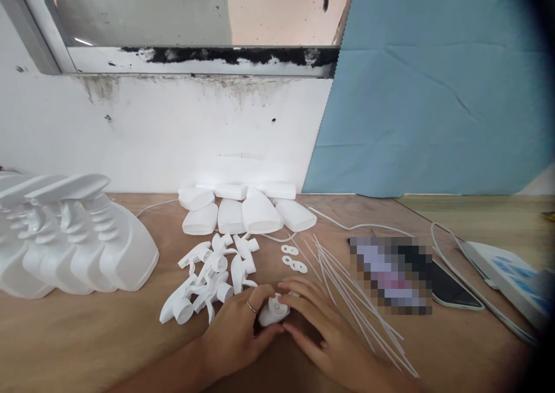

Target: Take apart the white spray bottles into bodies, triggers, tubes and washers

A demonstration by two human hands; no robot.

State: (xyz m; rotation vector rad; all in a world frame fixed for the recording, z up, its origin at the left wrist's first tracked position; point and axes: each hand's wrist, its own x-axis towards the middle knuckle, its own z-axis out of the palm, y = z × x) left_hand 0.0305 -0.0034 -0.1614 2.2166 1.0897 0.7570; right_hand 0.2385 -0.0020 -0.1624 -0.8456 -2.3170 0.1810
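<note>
Low at the middle of the head view, a white trigger spray head (274,312) is held between both hands, its round threaded-collar end facing up. My left hand (236,326), with a ring on one finger, wraps its fingers and thumb around the left side. Curled around the right side, my right hand (323,323) has its fingertips and thumb at the collar. Whether a small part lies under those fingertips is hidden. A loose pile of white trigger spray heads (217,263) lies beyond my left hand. Several flat white washers (298,266) lie beyond my right hand.
Assembled white spray bottles (125,248) stand in a row at left. White bottles without heads (260,212) lie against the wall. Thin white tubes (347,292) spread right of my hands. Farther right are a phone (457,292), partly pixelated, a cable (368,226) and a white device (507,266).
</note>
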